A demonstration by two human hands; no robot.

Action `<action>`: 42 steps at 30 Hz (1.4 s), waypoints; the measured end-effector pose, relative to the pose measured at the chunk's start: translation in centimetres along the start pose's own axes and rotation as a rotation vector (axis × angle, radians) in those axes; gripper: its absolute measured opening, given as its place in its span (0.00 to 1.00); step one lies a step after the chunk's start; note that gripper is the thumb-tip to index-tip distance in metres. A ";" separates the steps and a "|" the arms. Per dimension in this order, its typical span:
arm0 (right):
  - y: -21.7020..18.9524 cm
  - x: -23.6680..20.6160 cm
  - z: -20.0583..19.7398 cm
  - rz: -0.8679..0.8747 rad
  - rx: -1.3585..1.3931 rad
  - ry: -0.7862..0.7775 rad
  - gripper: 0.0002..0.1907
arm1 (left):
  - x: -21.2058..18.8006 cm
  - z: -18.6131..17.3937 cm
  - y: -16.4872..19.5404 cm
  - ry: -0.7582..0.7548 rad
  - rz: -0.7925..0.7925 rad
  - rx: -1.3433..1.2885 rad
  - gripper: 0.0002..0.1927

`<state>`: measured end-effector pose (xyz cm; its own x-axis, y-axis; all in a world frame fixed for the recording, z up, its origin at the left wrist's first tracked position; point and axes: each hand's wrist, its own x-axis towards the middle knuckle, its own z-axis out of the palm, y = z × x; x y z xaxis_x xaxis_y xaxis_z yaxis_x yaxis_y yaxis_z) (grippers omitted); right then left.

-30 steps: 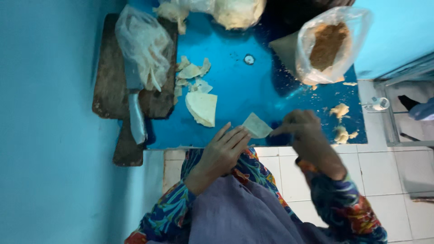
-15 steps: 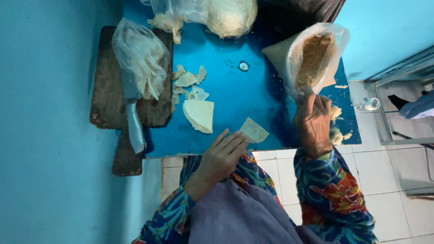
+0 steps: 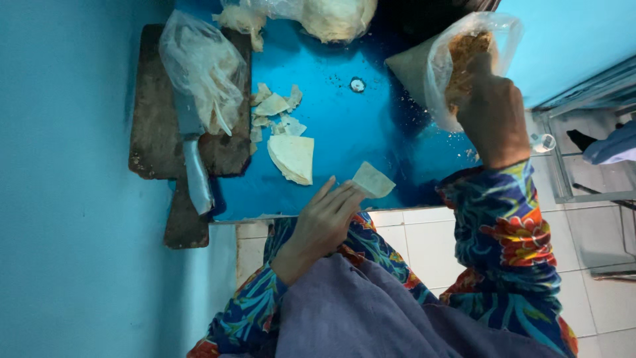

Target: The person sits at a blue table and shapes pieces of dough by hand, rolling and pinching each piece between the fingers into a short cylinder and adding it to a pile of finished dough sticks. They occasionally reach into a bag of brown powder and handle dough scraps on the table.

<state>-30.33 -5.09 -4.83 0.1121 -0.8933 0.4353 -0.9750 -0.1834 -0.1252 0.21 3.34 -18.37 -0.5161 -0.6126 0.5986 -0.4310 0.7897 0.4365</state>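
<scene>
My left hand point(image 3: 324, 215) rests at the near edge of the blue table point(image 3: 344, 126), its fingertips holding a small folded piece of pale pastry wrapper point(image 3: 372, 180). My right hand point(image 3: 487, 109) reaches up into a clear plastic bag of brown crumbly filling point(image 3: 457, 63) at the table's right side; its fingers are inside the bag and hidden. A stack of pale wrapper sheets point(image 3: 292, 158) lies just left of my left hand, with torn wrapper scraps point(image 3: 273, 109) beyond it.
A dark wooden board point(image 3: 156, 126) at the left carries a knife point(image 3: 193, 159) and a crumpled clear bag point(image 3: 202, 66). Another bag of pale dough point(image 3: 331, 16) sits at the far edge. White floor tiles point(image 3: 424, 245) lie below; a metal-framed glass unit point(image 3: 583, 166) stands right.
My right hand left the wrapper at the table's near edge and rose to the right into the bag of filling. My left hand stayed on the wrapper.
</scene>
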 end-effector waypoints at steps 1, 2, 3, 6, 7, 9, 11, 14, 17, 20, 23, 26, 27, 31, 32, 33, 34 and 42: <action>0.0 0.2 0.5 0.015 -0.079 -0.017 0.24 | 0.1 0.0 0.1 0.000 -0.007 -0.005 0.15; 0.0 0.3 0.8 0.029 -0.159 -0.033 0.29 | 0.2 -0.1 0.1 0.003 -0.006 -0.007 0.14; -0.1 0.4 1.2 0.045 -0.159 -0.041 0.26 | 0.3 -0.2 0.2 0.006 -0.005 -0.008 0.14; -0.1 0.5 1.8 0.020 -0.130 -0.045 0.20 | 0.5 -0.6 0.5 0.020 -0.038 -0.028 0.13; 0.0 0.6 2.0 -0.034 -0.107 -0.026 0.21 | 0.6 -0.8 0.7 0.024 -0.052 -0.040 0.12; 0.5 0.6 2.4 -0.099 -0.113 -0.028 0.22 | 0.8 -1.1 1.0 0.103 -0.098 0.019 0.12; 1.4 0.7 2.9 -0.121 -0.171 -0.071 0.24 | 1.2 -1.4 1.2 0.133 -0.145 0.060 0.12; 2.9 0.8 3.5 -0.180 -0.244 -0.065 0.28 | 1.8 -1.8 1.6 0.106 -0.206 0.099 0.11; 4.5 1.5 2.7 -0.241 -0.362 -0.069 0.36 | 2.6 -1.9 2.0 0.077 -0.248 0.170 0.11; 5.2 1.5 -0.1 -0.139 -0.097 -0.085 0.23 | 3.2 -1.8 2.5 0.026 -0.296 0.242 0.13; 3.6 0.1 -3.2 0.132 0.347 -0.096 0.30 | 3.4 -1.7 2.7 -0.003 -0.341 0.281 0.13; -0.7 -3.2 -4.3 0.040 1.232 -0.193 0.35 | 3.3 -1.7 2.8 -0.025 -0.358 0.321 0.13; -2.8 -4.1 -3.2 0.248 1.490 -0.257 0.35 | 3.2 -1.6 2.9 -0.029 -0.363 0.325 0.13; -9.4 -6.7 1.3 0.003 0.663 -0.367 0.24 | 3.0 -1.5 3.0 -0.030 -0.376 0.333 0.12; -10.4 -7.1 2.4 -0.053 0.646 -0.381 0.23 | 3.0 -1.5 3.0 -0.025 -0.381 0.332 0.12; -10.9 -7.6 3.1 -0.059 0.637 -0.383 0.23 | 2.9 -1.5 3.0 -0.019 -0.387 0.330 0.11; -11.3 -8.0 3.8 -0.063 0.626 -0.385 0.22 | 2.9 -1.5 3.0 -0.013 -0.392 0.327 0.11; -11.3 -9.6 3.1 -0.324 0.346 -0.220 0.32 | 2.9 -1.2 2.6 -0.074 -0.395 0.378 0.03</action>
<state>-19.78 4.31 -10.39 0.4716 -0.8264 0.3076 -0.7673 -0.5565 -0.3188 -1.50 3.71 -14.66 -0.3066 -0.8713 0.3833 -0.8313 0.4412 0.3381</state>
